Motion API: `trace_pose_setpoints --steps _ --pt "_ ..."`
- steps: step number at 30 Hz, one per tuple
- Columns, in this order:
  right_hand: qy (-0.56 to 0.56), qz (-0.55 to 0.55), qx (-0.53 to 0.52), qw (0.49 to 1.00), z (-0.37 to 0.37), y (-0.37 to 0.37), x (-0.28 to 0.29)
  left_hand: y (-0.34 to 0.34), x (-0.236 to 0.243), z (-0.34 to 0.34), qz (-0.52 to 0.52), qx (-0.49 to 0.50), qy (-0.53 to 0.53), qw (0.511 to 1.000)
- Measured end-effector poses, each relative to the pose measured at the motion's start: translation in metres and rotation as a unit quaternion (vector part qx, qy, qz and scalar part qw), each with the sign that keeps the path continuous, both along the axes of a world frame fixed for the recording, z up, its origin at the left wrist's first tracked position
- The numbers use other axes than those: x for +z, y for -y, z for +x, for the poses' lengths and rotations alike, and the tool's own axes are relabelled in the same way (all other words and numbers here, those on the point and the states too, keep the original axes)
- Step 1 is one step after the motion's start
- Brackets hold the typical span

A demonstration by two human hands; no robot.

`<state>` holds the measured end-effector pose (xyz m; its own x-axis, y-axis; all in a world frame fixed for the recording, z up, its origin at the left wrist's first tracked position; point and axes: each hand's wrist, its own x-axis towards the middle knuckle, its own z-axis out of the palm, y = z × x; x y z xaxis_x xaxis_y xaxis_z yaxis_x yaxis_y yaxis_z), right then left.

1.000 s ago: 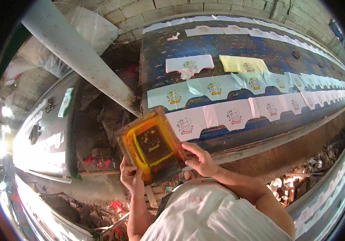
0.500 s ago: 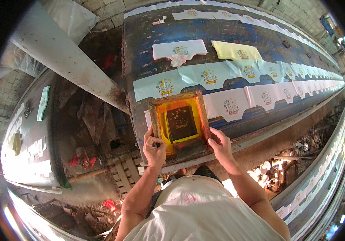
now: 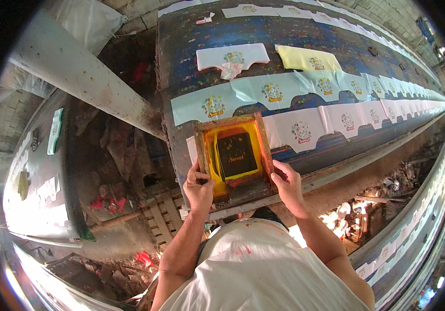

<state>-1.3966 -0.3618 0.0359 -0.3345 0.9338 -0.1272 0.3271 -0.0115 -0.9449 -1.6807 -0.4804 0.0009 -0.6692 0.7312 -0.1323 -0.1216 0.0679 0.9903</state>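
Note:
A wooden screen frame (image 3: 233, 156), with a yellow border round a dark printed centre, is held flat at the near left end of the long printing table (image 3: 207, 36). My left hand (image 3: 198, 189) grips its left side and my right hand (image 3: 286, 189) grips its right side. Under or just behind the frame a pink fabric piece (image 3: 298, 132) row runs off to the right, each piece printed with a small motif. Behind that lies a row of pale mint pieces (image 3: 251, 92) with coloured prints. Whether the frame rests on the fabric I cannot tell.
Farther back lie a white piece (image 3: 212, 58) and a yellow piece (image 3: 307, 58). A pale column (image 3: 88, 88) slants at the left, beside a second table (image 3: 51, 202). A wooden pallet (image 3: 163, 223) and debris lie below. Another table with fabric runs along the lower right.
The frame, tilted and farther left a second ago, is now squared up to the table end, over the first pink piece. Both hands moved with it, still gripping it. The view has shifted too.

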Motion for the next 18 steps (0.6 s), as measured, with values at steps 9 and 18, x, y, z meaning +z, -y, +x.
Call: trace_pose_setpoints --steps 9,18 --pt "0.053 0.319 0.189 0.927 -0.018 0.012 0.05 0.001 0.008 0.002 -0.032 -0.006 -0.027 0.999" --pt "0.167 0.378 0.317 0.854 -0.033 0.017 0.052 0.001 0.002 -0.002 -0.017 -0.008 -0.021 1.0"
